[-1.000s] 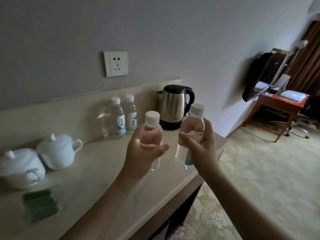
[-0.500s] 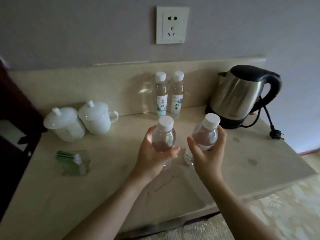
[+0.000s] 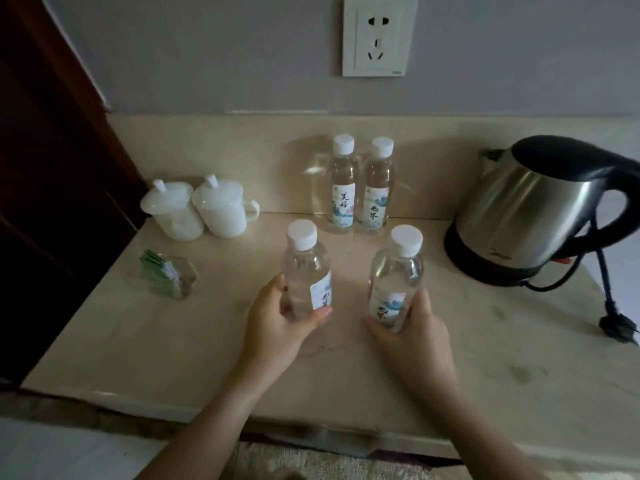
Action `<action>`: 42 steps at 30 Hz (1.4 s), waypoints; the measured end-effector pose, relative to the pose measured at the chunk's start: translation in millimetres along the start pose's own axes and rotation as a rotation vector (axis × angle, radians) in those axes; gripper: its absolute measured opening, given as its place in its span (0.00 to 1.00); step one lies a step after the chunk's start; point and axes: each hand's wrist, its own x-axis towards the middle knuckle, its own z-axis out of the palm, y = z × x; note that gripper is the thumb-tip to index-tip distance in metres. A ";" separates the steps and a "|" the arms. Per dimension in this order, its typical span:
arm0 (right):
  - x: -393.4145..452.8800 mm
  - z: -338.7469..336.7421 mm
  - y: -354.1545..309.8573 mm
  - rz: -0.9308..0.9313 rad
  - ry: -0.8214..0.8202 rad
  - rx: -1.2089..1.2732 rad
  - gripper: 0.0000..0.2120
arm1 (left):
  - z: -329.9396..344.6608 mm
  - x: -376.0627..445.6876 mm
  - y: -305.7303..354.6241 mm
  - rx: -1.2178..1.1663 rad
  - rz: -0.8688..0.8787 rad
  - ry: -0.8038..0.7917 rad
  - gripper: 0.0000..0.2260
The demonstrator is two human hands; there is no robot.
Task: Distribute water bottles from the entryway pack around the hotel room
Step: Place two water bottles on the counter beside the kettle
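My left hand [image 3: 277, 323] grips the lower part of a clear water bottle [image 3: 306, 268] with a white cap, held upright over the beige counter [image 3: 173, 334]. A second, matching bottle [image 3: 396, 277] is in the grip of my right hand [image 3: 412, 337], also upright. Whether their bases touch the counter I cannot tell. Against the back splash stand two more labelled water bottles [image 3: 358, 188], side by side and untouched.
A steel electric kettle [image 3: 533, 213] with a black handle sits at the right, its cord and plug [image 3: 620, 325] trailing on the counter. Two white lidded cups [image 3: 201, 209] and a glass of tea packets [image 3: 168, 275] stand at the left. A wall socket [image 3: 379, 36] hangs above; dark wood panelling borders the left.
The view has swung to face the counter squarely and closer. Both hands have lowered their bottles toward the counter top, gripping them nearer the base.
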 end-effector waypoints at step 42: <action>164.7 11.1 4.3 0.008 0.216 0.108 0.24 | 12.9 175.1 -46.0 0.212 0.110 -0.038 0.22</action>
